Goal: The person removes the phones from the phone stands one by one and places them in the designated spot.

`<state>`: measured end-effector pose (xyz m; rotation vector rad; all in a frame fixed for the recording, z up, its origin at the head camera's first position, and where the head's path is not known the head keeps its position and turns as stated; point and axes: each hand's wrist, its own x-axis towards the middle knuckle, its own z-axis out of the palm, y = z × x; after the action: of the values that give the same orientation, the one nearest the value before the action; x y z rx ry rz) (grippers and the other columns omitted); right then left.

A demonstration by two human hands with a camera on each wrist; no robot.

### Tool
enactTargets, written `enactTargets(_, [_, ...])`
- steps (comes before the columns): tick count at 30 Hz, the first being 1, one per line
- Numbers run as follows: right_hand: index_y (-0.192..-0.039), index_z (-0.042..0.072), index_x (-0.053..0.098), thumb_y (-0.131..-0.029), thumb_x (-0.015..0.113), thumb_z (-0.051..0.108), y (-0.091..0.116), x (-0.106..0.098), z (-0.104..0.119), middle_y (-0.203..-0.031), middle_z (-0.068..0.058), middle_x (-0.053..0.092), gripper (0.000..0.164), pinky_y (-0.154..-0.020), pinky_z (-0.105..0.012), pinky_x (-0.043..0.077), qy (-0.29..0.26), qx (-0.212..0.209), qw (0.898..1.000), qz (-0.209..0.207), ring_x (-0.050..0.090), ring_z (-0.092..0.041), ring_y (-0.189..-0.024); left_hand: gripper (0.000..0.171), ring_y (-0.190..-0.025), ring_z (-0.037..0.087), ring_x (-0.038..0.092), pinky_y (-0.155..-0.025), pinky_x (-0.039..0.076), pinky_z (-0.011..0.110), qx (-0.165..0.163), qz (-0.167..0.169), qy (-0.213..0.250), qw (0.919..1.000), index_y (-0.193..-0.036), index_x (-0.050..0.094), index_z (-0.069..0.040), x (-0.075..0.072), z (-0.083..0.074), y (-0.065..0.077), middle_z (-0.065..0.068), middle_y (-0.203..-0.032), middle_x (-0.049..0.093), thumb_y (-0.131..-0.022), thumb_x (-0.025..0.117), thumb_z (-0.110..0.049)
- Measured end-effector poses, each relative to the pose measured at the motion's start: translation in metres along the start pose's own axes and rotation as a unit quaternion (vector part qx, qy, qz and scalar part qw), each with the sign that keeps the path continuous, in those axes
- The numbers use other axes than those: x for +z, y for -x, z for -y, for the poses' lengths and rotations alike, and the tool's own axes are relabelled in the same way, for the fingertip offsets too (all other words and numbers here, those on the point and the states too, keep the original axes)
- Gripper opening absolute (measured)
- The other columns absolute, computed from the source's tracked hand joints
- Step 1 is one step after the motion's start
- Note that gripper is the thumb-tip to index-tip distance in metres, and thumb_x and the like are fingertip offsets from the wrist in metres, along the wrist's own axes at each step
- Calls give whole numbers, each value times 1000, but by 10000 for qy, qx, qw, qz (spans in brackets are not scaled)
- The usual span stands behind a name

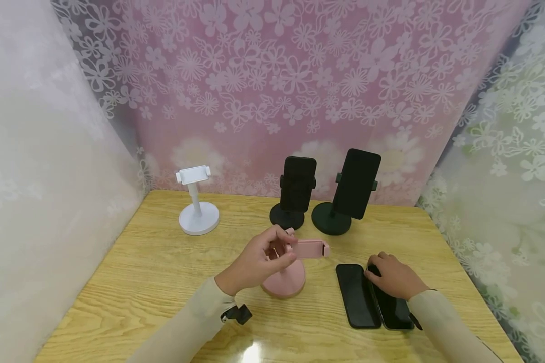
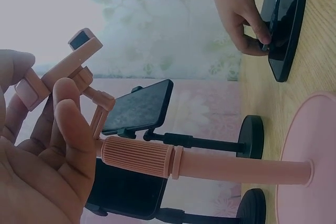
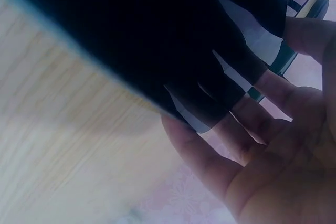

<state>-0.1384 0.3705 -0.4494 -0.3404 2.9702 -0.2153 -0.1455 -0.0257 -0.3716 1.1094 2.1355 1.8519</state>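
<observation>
My left hand (image 1: 259, 259) pinches the holder of a pink phone stand (image 1: 285, 280) by its left end. In the left wrist view, the stand's ribbed collar (image 2: 137, 156) is just past the fingers of the left hand (image 2: 42, 161). The holder carries no phone. Two black phones lie side by side at the right: the left one (image 1: 358, 297) is untouched, while the right one (image 1: 395, 311) has my right hand (image 1: 395, 276) gripping its far end. The right wrist view shows the fingers of the right hand (image 3: 262, 145) at the edge of the dark phone (image 3: 147, 35).
Behind the pink stand, two black stands hold upright phones, one smaller (image 1: 298, 184) and one larger, tilted (image 1: 357, 184). A white stand (image 1: 199, 218) with an unfilled holder is at the back left. Floral curtains (image 1: 272, 91) border the wooden table (image 1: 131, 282).
</observation>
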Motion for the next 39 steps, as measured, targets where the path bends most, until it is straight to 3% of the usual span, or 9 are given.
enactTargets(7, [-119,6,67,-101,66,34,-1,1,0,-111,-12,60,33,-82,-56,53,-116,41,9999,31,61,-36,-99,15,-82,20,60,-67,47,25,-59,98,114,9999,-114,60,-13,-3,3,0,5,-123,66,-102,68,-14])
enactTargets(13, [-120,7,66,-102,63,43,-2,-1,3,-116,-15,58,41,-87,-59,51,-247,160,9994,200,59,-40,-105,16,-82,21,61,-67,46,25,-78,175,223,9996,-114,59,-12,-5,4,0,6,-126,65,-101,68,-13])
enactTargets(18, [-121,6,67,-102,63,45,-3,-7,7,-117,-17,61,44,-87,-61,51,-17,169,9995,259,61,-41,-105,15,-80,20,59,-66,46,25,-107,276,175,9994,-115,59,-12,-7,5,0,7,-115,66,-102,68,-14])
enactTargets(23, [-115,3,69,-99,68,36,-2,-34,23,-105,-13,68,37,-80,-58,54,520,13,9982,-295,68,-33,-88,16,-75,19,57,-65,46,25,-81,354,7,9993,-116,61,-14,-7,2,1,5,-98,65,-102,69,-18])
enactTargets(27, [-109,6,71,-97,71,32,0,-65,58,-95,-6,70,29,-81,-58,52,690,-323,9918,-1029,68,-27,-83,16,-75,18,57,-65,46,25,-144,316,-15,9994,-116,62,-17,-8,2,4,2,-96,65,-101,70,-18])
enactTargets(31, [-108,9,73,-98,72,29,7,-95,103,-98,-6,72,22,-87,-58,52,590,-674,9797,-1791,68,-26,-86,17,-75,18,59,-66,47,25,-176,303,4,9994,-117,63,-18,-8,2,6,1,-94,65,-101,70,-19])
enactTargets(33, [-109,9,73,-97,73,27,10,-105,124,-98,-5,71,21,-83,-53,54,328,-863,9697,-2263,67,-24,-84,18,-75,17,58,-66,47,25,-143,287,12,9995,-118,63,-18,-8,2,5,1,-94,64,-101,70,-19])
enactTargets(36, [-110,9,73,-95,76,25,12,-113,150,-98,-4,70,22,-76,-46,56,-193,-1307,9437,-3031,66,-22,-84,19,-75,16,58,-66,47,25,-36,245,5,9997,-120,64,-18,-9,3,5,0,-95,64,-101,70,-19])
enactTargets(39, [-112,9,73,-94,76,23,12,-113,167,-101,-1,71,22,-77,-44,56,-712,-1904,9166,-3443,66,-18,-88,20,-75,14,58,-66,49,25,81,188,-1,9998,-121,65,-16,-8,3,4,1,-97,65,-101,69,-17])
